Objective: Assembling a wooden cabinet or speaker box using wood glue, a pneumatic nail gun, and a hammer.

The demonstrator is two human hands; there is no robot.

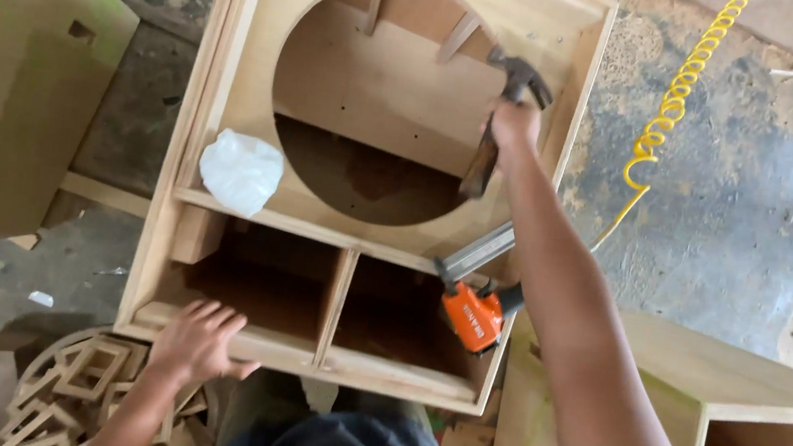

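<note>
Hammer (501, 125) in my right hand (514, 124): the fingers are wrapped shut around the wooden handle just below the dark claw head, and the handle hangs down over the right edge of the big round hole. My arm reaches out from the near right across the box.

The wooden box (232, 82) lies flat on the floor in the middle of the view, its face panel cut with the round hole, and below that two square compartments side by side, split by a thin upright divider. My left hand (199, 338) rests on the near edge of the box, at the left compartment, fingers spread and flat on the wood, holding nothing.

An orange nail gun (473, 308) sits on the right side of the box, near the right compartment, its metal magazine pointing up and left. A yellow coiled hose (672, 96) runs from the far right corner of the view down toward the gun; I cannot tell where it joins. A crumpled white plastic bag (240, 171) lies on the face panel, just left of the hole.

Near left, on the floor, a heap of small wooden frame offcuts (74, 385) lies beside my left wrist. On the right stands another wooden cabinet (747, 407), close to my right arm. A greenish board (11, 75) leans at the far left.
</note>
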